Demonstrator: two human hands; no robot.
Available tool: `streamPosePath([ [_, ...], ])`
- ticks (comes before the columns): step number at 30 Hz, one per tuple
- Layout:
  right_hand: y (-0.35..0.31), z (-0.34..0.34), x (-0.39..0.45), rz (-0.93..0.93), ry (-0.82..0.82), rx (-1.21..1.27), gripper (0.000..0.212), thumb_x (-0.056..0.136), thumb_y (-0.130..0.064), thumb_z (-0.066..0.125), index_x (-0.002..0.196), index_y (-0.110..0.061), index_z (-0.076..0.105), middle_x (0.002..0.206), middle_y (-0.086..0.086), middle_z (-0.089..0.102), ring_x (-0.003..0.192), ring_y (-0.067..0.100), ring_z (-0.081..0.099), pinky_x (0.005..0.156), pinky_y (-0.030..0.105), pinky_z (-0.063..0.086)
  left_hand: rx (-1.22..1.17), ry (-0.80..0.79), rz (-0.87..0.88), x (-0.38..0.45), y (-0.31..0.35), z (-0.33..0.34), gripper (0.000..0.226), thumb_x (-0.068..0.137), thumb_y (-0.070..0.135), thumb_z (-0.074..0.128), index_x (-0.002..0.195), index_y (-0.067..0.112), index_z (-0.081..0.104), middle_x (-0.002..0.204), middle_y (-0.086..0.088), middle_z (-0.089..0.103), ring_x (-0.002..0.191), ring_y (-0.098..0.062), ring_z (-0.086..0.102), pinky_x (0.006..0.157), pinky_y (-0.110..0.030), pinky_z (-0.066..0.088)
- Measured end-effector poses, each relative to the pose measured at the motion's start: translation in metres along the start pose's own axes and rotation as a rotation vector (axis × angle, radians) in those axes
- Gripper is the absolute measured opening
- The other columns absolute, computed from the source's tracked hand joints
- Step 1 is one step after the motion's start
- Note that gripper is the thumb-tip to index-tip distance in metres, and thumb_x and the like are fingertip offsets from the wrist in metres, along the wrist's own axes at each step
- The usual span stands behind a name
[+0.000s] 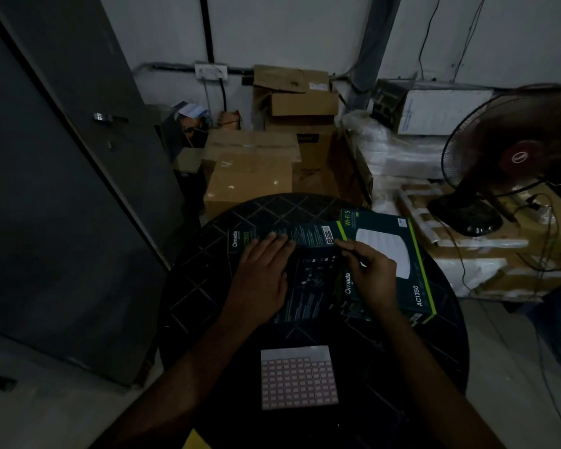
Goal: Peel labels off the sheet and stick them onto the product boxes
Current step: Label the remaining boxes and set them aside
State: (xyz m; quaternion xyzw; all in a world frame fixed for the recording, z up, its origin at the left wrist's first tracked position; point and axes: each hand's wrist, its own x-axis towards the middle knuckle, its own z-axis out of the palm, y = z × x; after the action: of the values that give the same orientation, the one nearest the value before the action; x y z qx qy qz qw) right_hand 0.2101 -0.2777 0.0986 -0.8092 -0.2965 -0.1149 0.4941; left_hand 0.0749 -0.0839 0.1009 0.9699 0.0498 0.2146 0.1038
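Two dark Omada product boxes lie on a round black table (204, 286). My left hand (261, 273) rests flat on the left box (311, 286), its straight fingers reaching the box's far strip. My right hand (373, 270) lies over the right box (415, 280), which shows a white disc and "AC1350". Its forefinger and thumb meet at the left box's far edge, beside a white barcode patch (327, 231); the light is too dim to show a label between them. The label sheet (298, 379), a grid of small pink-edged labels, lies flat on the near side of the table.
Stacked cardboard cartons (250, 170) stand behind the table. A pedestal fan (518, 157) sits on cartons at the right, with cables trailing down. A tall grey metal panel (62, 189) fills the left side. White wrapped packages (392, 153) are piled at the back right.
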Motion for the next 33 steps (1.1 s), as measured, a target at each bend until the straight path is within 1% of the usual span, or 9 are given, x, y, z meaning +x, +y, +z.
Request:
streamPosePath([
  [2, 0.001, 0.006, -0.016, 0.023, -0.080, -0.040, 0.060, 0.094, -0.002, 0.061, 0.142, -0.037, 0.052, 0.125, -0.003, 0.069, 0.101, 0.003, 0.066, 0.091, 0.020, 0.055, 0.041, -0.032, -0.014, 0.003, -0.004, 0.000, 0.070, 0.088, 0.024, 0.054, 0.153, 0.020, 0.028, 0.159, 0.002, 0.029, 0.149, -0.017, 0.018, 0.123, -0.041, 0.009],
  [4, 0.008, 0.021, -0.040, 0.075, -0.231, -0.120, 0.087, 0.092, -0.001, 0.060, 0.154, -0.047, 0.020, 0.144, 0.001, 0.055, 0.117, 0.014, 0.060, 0.098, 0.028, 0.053, 0.101, -0.063, 0.001, 0.003, -0.007, 0.000, 0.079, 0.086, 0.024, 0.058, 0.155, 0.022, 0.019, 0.162, 0.003, 0.021, 0.151, -0.017, 0.011, 0.123, -0.040, 0.007],
  [7, 0.029, 0.047, -0.082, 0.166, -0.405, -0.163, 0.102, 0.087, 0.005, 0.057, 0.153, -0.052, 0.006, 0.167, -0.003, 0.010, 0.148, 0.013, 0.020, 0.115, 0.033, 0.032, 0.179, -0.076, 0.015, -0.001, -0.009, 0.000, 0.087, 0.084, 0.031, 0.060, 0.157, 0.022, 0.012, 0.164, 0.003, 0.013, 0.151, -0.019, 0.008, 0.123, -0.042, 0.008],
  [10, 0.065, 0.058, -0.116, 0.330, -0.478, -0.121, 0.087, 0.085, 0.001, 0.051, 0.156, -0.037, 0.019, 0.160, -0.003, 0.028, 0.145, 0.012, 0.027, 0.115, 0.029, 0.029, 0.197, -0.095, 0.016, -0.005, -0.005, -0.001, 0.092, 0.084, 0.040, 0.061, 0.157, 0.022, 0.007, 0.165, 0.002, 0.008, 0.152, -0.020, 0.004, 0.123, -0.043, 0.007],
  [13, 0.113, 0.070, -0.146, 0.473, -0.682, -0.271, 0.061, 0.092, -0.040, 0.040, 0.145, -0.010, 0.047, 0.137, 0.019, 0.055, 0.128, 0.036, 0.052, 0.107, 0.039, 0.042, 0.172, -0.120, 0.008, -0.008, 0.000, -0.003, 0.097, 0.081, 0.045, 0.063, 0.157, 0.023, 0.007, 0.165, 0.003, 0.005, 0.152, -0.019, 0.001, 0.123, -0.042, 0.003],
  [16, 0.161, 0.086, -0.174, 0.436, -0.813, -0.386, 0.106, 0.069, -0.077, 0.050, 0.145, -0.004, 0.044, 0.148, 0.023, 0.043, 0.137, 0.040, 0.042, 0.113, 0.048, 0.038, 0.139, -0.153, -0.003, -0.008, 0.000, -0.006, 0.101, 0.079, 0.049, 0.065, 0.157, 0.024, 0.007, 0.165, 0.005, 0.005, 0.152, -0.018, -0.001, 0.123, -0.041, 0.002],
  [21, 0.117, 0.084, -0.156, 0.416, -0.854, -0.507, 0.087, 0.075, -0.044, 0.080, 0.147, -0.017, 0.039, 0.149, 0.011, 0.032, 0.134, 0.031, 0.032, 0.106, 0.045, 0.040, 0.024, -0.160, -0.002, -0.008, -0.002, -0.012, 0.100, 0.077, 0.051, 0.067, 0.157, 0.027, 0.011, 0.165, 0.007, 0.007, 0.152, -0.015, -0.001, 0.122, -0.044, 0.005],
  [28, 0.122, 0.087, -0.157, 0.392, -0.871, -0.558, 0.077, 0.082, -0.045, 0.074, 0.149, -0.027, 0.041, 0.149, 0.005, 0.032, 0.137, 0.029, 0.030, 0.111, 0.044, 0.037, -0.254, -0.153, -0.045, -0.009, -0.001, -0.015, 0.081, 0.076, 0.046, 0.071, 0.148, 0.038, 0.036, 0.163, 0.009, 0.016, 0.151, -0.014, 0.002, 0.121, -0.048, 0.005],
  [33, 0.108, 0.080, -0.145, 0.404, -0.853, -0.352, 0.054, 0.081, -0.050, 0.056, 0.122, -0.016, 0.065, 0.122, 0.009, 0.068, 0.115, 0.031, 0.063, 0.095, 0.035, 0.049, -0.636, -0.199, -0.153, -0.004, -0.010, -0.031, 0.042, 0.086, 0.027, 0.072, 0.125, 0.038, 0.061, 0.152, 0.021, 0.038, 0.150, -0.003, 0.005, 0.121, -0.044, -0.002],
])
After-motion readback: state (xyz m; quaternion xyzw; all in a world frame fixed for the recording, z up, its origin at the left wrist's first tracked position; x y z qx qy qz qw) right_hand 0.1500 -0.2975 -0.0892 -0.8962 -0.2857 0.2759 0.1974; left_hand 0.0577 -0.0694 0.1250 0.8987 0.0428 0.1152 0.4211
